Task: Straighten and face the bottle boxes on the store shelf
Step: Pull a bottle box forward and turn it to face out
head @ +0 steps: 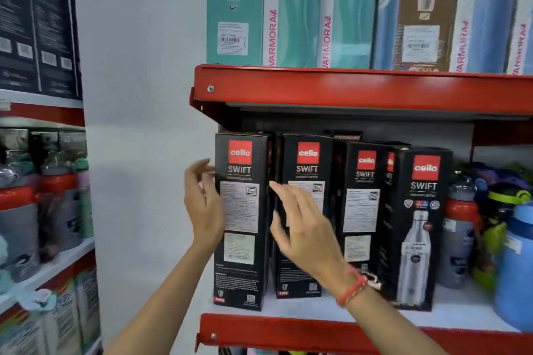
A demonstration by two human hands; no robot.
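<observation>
Several tall black bottle boxes stand in a row on a red-edged shelf (288, 331). The leftmost box (242, 219) faces forward with white labels. Beside it stand a second box (305, 170) and a third box (360, 204), set a little further back. The rightmost box (415, 228) is turned and shows a steel bottle picture. My left hand (203, 204) is open at the left edge of the leftmost box. My right hand (302, 228) is open with spread fingers in front of the second box, its fingertips at the gap between the first two boxes.
Loose bottles (461, 228) and a blue jug (516, 268) crowd the shelf right of the boxes. Teal and blue boxes (291, 8) fill the shelf above. A white wall panel (138, 124) lies to the left, then another rack with bottles (54, 199).
</observation>
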